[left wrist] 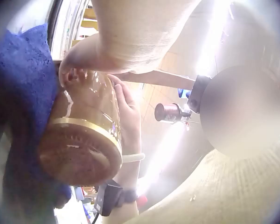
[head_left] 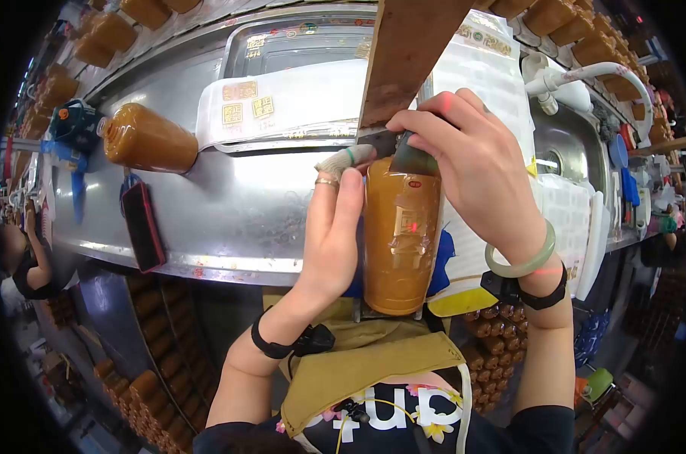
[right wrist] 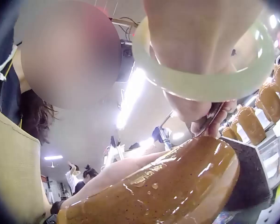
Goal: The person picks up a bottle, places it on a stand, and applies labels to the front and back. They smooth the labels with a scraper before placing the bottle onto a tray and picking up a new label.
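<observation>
A glossy brown bottle-shaped piece (head_left: 402,242) with a gold mark on its face lies with its base toward the person; its base (left wrist: 79,156) faces the left wrist camera. My left hand (head_left: 332,242) holds its far left side, a cloth cover on one finger and the thumb along the edge. Over the far end, my right hand (head_left: 475,163) pinches a dark, thin, curved piece (head_left: 415,157) against the brown surface. In the right wrist view, that thin piece (right wrist: 210,120) shows between the fingers above the brown piece (right wrist: 163,186).
A wooden board (head_left: 407,57) rises just beyond the hands. Another brown bottle-shaped piece (head_left: 150,140) lies at left, near a phone (head_left: 141,227). White sheets with gold marks (head_left: 282,102) cover a tray. At right are a sink (head_left: 566,140) and a yellow-edged sheet (head_left: 464,303).
</observation>
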`<state>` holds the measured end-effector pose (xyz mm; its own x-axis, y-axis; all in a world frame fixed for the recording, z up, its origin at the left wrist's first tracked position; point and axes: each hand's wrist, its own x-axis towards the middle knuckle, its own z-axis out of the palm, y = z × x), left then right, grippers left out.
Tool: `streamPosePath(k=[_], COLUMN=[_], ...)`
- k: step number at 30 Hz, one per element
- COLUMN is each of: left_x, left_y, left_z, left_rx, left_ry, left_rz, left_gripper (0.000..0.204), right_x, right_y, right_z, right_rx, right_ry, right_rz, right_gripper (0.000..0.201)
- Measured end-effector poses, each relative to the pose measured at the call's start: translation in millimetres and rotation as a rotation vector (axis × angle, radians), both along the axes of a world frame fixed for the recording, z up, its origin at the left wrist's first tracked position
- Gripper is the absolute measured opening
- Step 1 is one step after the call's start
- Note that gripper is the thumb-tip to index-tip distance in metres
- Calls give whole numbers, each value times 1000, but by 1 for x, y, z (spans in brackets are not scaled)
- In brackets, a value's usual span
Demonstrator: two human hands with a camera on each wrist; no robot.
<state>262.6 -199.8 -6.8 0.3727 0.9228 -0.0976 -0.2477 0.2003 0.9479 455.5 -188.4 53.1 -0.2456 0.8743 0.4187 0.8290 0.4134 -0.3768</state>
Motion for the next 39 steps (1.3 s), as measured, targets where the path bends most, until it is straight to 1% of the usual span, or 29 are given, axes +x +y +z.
streamPosePath(k=[1, 3, 4, 5, 6, 7, 8, 9, 10, 11, 12, 13, 14, 15, 16, 17, 19, 20, 21, 23, 24, 28, 30, 34, 37, 39], left_x=[0, 0, -9, -11, -12, -13, -14, -13, -13, -13, -15, -14, -10, -9, -12, -11, -7, -7, -6, -2, -1, -1, -2, -1, -3, -4], left_y=[-2, -7, 0, 3, 4, 6, 9, 10, 12, 13, 11, 6, -3, -10, -11, -13, -15, -14, -15, -17, -16, -15, -15, -16, -16, -16], left_z=[-5, -11, -9, -6, -4, -4, -5, -6, -7, -6, -6, -7, -10, -12, -7, -8, -10, -10, -5, 8, 5, 5, 6, 3, 2, 1], left_rx=[1, 386, 663, 664, 836, 1007, 943, 942, 841, 743, 663, 666, 422, 174, 123, 121, -108, -147, -145, -66, -89, -96, -112, -137, -173, -187], left_ry=[0, 62, 263, 262, 424, 588, 542, 541, 515, 487, 471, 471, 251, 33, 38, 39, -103, -78, -78, -18, -118, -97, -78, -89, -114, -79], left_rz=[0, 121, 50, 45, -21, -86, -85, -86, -75, -63, -97, -96, -62, -29, -94, -96, -96, -108, -106, -137, -126, -139, -137, -139, -139, -147], left_gripper=[48, 50, 47, 47, 43, 41, 43, 43, 43, 44, 44, 44, 45, 45, 50, 50, 56, 63, 63, 68, 72, 71, 70, 68, 66, 65], right_x=[-1, -2, -1, 2, 5, 5, 6, 6, 6, 7, 8, 4, 0, -4, -7, -11, -26, -32, -32, -31, -31, -29, -36, -33, -32, -31], right_y=[0, 1, -1, -4, -8, -11, -16, -21, -28, -35, -43, -51, -67, -73, -76, -79, -80, -79, -80, -80, -79, -79, -78, -78, -79, -80], right_z=[1, 4, 7, 10, 12, 10, 6, 2, 0, -8, -20, -23, -10, -14, -25, -34, -37, -38, -39, -40, -36, -35, -35, -34, -35, -36], right_rx=[1, 141, 144, 140, 133, 132, 132, 131, 40, 43, -28, -99, -452, -498, -518, -538, -565, -546, -546, -551, -576, -629, -564, -576, -584, -585], right_ry=[0, -36, -37, -79, -120, -119, 15, 148, 321, 320, 512, 704, 1003, 1069, 1135, 1201, 1223, 1159, 1159, 1255, 1291, 1288, 1244, 1279, 1245, 1220], right_rz=[0, 27, 25, -18, -60, -63, -123, -183, -203, -203, -222, -239, -304, -302, -311, -320, -381, -409, -405, -351, -335, -358, -377, -359, -345, -347], right_gripper=[23, 24, 24, 21, 19, 19, 17, 17, 13, 13, 15, 17, 19, 23, 29, 38, 54, 59, 59, 60, 60, 62, 64, 65, 65, 66])
